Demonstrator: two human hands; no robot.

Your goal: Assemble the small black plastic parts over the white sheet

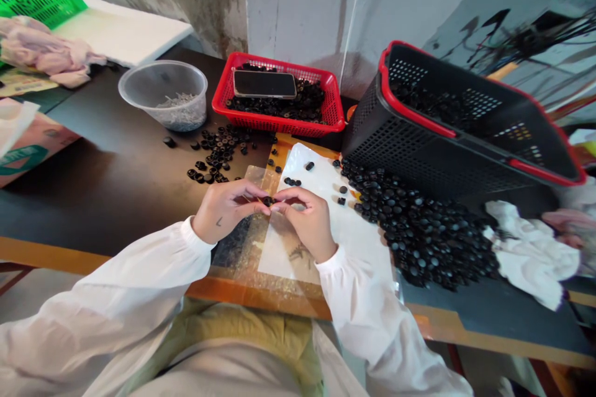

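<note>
small black part (pixel 267 201) — it sits over a white paper sheet (pixel 326 183), apparently pinched between the fingertips of the left hand (pixel 226 211) and right hand (pixel 302 220), both curled inward and almost meeting. a heap of similar parts (pixel 419 229) lies to the right — on a piece this tiny, close, steady fingertips and low wrists give the surest control.

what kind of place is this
Most likely a small workshop doing manual piecework. A heap of small black moulded parts covers part of the dark workbench, more fill a red plastic basket, and a clear plastic tub holds small white pieces.
</note>
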